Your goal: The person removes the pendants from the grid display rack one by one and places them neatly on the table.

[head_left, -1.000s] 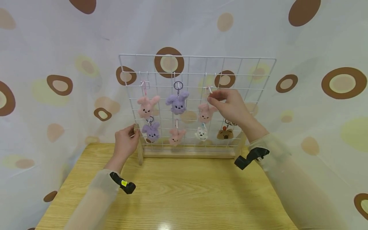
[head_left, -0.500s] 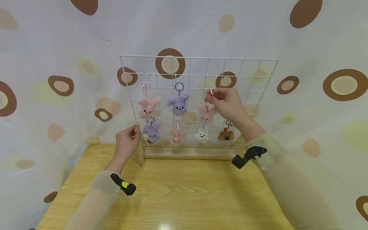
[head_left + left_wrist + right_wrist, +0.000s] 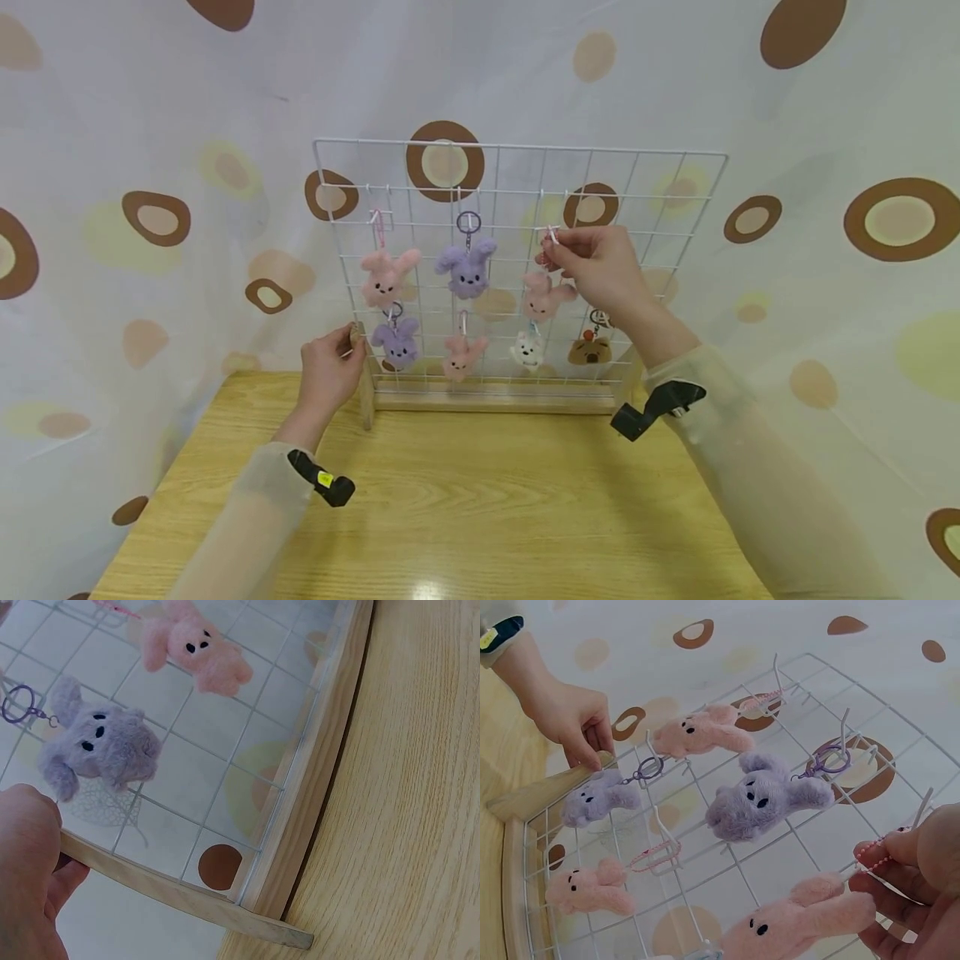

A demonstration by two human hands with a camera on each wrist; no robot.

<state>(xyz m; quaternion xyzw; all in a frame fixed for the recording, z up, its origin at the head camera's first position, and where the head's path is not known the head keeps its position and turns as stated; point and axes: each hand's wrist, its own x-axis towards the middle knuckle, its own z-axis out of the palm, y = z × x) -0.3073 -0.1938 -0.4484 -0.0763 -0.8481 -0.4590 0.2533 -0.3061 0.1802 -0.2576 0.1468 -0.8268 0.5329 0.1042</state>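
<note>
The pink plush bunny (image 3: 543,298) hangs just below the right hand (image 3: 603,265), whose thumb and fingers pinch its bead chain (image 3: 865,847) with little gap between them. A white hook (image 3: 553,236) stands at those fingertips; whether the chain is looped over it, I cannot tell. The toy looks light, soft and squashable, likely to swing; the small, smooth beads may slide between the fingers, so holding the chain near its top should leave the loop free and spare the fur.

Under the right hand hang a white plush (image 3: 527,351) on a blue loop and, nearer the wrist, a flat-faced brown bear (image 3: 590,351). To its left is a fuzzy purple bunny (image 3: 468,271) on a metal-looking ring. All hang against a thin white wire grid (image 3: 517,148) of straight rods.

Well to the left, the left hand (image 3: 328,371) grips the upper end of a pale, smooth wooden upright (image 3: 187,893), fingers curled around it. Below both hands spreads the wood-grained worktop (image 3: 450,492).
</note>
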